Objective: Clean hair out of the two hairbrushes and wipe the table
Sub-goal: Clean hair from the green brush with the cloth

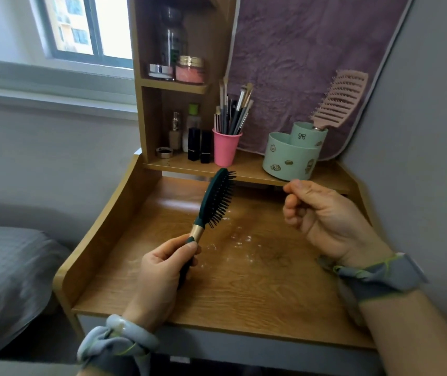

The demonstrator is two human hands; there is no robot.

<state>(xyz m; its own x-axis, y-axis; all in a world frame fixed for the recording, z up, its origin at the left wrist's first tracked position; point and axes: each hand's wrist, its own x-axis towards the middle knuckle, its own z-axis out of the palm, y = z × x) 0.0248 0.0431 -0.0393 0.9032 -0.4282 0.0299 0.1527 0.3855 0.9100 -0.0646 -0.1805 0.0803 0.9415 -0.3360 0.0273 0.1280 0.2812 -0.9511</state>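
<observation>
Half the green hairbrush (215, 202) handle hides inside left hand (160, 270).

A bedroom: wooden vanity table (244, 280) with cosmetics shelves (173, 85), beside a bed (8, 267).

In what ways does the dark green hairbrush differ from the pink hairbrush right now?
The dark green hairbrush is held by its handle in the left hand above the table; the pink hairbrush stands handle-down in the mint green holder. The green one has a solid oval head, the pink one a slotted, vented head. Both point head-up.
</observation>
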